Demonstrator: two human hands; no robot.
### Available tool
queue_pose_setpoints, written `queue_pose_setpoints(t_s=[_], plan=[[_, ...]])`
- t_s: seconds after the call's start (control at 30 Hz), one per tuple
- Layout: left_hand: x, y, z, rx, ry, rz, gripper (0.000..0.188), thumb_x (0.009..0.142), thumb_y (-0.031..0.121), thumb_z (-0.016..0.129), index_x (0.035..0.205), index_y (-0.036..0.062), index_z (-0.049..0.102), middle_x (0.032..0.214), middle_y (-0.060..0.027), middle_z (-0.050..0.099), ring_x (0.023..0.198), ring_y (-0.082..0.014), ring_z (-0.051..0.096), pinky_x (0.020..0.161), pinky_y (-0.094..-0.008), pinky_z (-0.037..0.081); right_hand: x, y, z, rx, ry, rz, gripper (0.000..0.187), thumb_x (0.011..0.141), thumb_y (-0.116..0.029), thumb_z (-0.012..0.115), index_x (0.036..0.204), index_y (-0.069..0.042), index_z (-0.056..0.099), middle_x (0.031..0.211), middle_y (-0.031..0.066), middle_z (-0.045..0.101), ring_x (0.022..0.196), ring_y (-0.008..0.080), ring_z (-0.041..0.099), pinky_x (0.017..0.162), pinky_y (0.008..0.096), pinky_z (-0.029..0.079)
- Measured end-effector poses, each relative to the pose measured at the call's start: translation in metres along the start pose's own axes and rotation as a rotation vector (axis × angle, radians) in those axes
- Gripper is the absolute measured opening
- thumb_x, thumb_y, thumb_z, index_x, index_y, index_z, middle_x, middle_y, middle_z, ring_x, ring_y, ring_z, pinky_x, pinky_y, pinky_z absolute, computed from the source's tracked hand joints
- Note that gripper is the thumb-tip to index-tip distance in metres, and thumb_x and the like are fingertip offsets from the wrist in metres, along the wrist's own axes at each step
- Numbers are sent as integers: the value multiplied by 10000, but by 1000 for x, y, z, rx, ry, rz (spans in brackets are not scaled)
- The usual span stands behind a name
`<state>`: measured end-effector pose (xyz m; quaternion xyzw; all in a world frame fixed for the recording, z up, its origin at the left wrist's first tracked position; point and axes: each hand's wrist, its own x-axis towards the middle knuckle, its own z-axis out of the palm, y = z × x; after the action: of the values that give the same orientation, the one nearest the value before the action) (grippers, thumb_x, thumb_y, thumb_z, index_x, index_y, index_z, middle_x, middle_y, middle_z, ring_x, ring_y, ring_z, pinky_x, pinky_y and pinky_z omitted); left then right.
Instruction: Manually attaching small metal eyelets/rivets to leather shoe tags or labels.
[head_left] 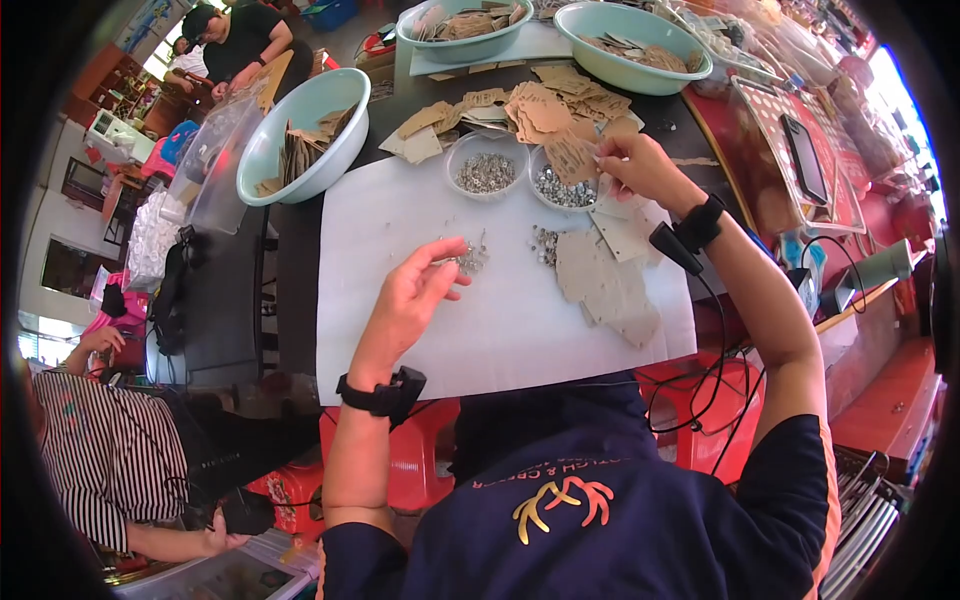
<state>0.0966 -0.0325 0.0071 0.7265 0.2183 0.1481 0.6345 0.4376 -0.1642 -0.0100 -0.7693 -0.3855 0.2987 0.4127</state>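
Observation:
My right hand [642, 170] pinches the edge of a brown cardboard card [572, 160], holding it tilted above a clear round bowl of small shiny metal pieces [562, 188]. My left hand [418, 285] hovers over the white sheet [350, 260] with fingers curved and apart, and I see nothing between them. Just beyond its fingertips lies a loose pile of small metal pieces [474, 258]. Another small pile [544, 243] sits beside several grey-beige cards [605, 280] spread on the sheet's right side. A second clear bowl [486, 172] holds more tiny metal pieces.
A heap of brown cards [540, 108] lies beyond the bowls. Pale green basins with cards stand at left [330, 160], back [465, 40] and back right [650, 50]. A phone [804, 158] rests on a rack at right. Other people sit at far left and lower left.

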Motion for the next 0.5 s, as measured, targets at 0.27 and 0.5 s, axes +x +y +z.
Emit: queue_pose_setpoints(t_s=[0.27,0.5], plan=[[-2,-10,4,52,51,-20,334,988,194,527,1235,-25,577,1108,-107,647,863,-159,650,753,-289,521,-11,-15,-9,17,-11,-9,170,917,-130,600,995,21,619,791,46,620,601,95,616,531,238,534],[48,-18,-18,-57,241,1,368,975,228,557,1203,-60,537,1034,-145,626,802,-171,664,680,-280,540,-11,-19,-12,76,-64,85,158,920,-132,604,1021,-13,626,819,10,609,612,63,584,547,218,528]])
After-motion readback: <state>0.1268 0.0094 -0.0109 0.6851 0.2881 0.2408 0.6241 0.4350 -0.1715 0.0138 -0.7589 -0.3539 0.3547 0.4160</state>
